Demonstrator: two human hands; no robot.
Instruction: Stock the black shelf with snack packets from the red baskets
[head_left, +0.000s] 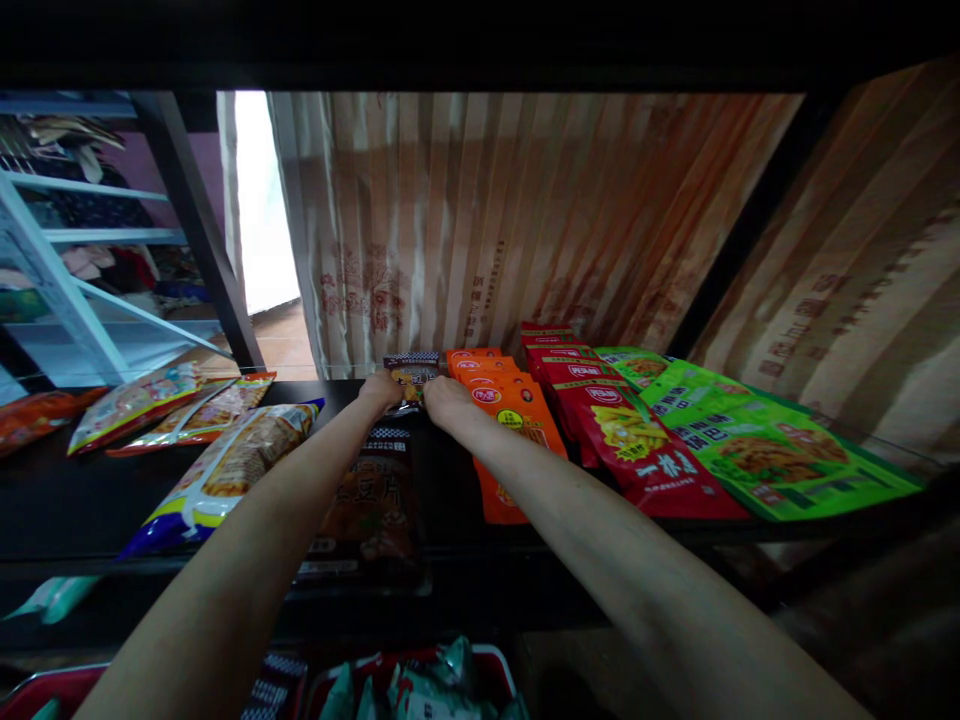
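Both arms reach over a black shelf. At its back, a small dark snack bag (412,372) with a checkered top edge is held between my left hand (381,390) at its left side and my right hand (444,398) at its right side. The fingers of both hands are bent round its edges. In front of it, nearer to me, a larger-looking dark bag (375,500) lies flat, partly behind my left forearm. Orange bags (506,410) lie in an overlapping row just right of my right hand.
Red bags (600,420) and green bags (772,440) overlap at the right. A white and blue bag (232,465) and other snacks lie left. A striped curtain (465,220) hangs behind. Below, a red basket (491,655) holds teal packets. Dark posts frame the shelf.
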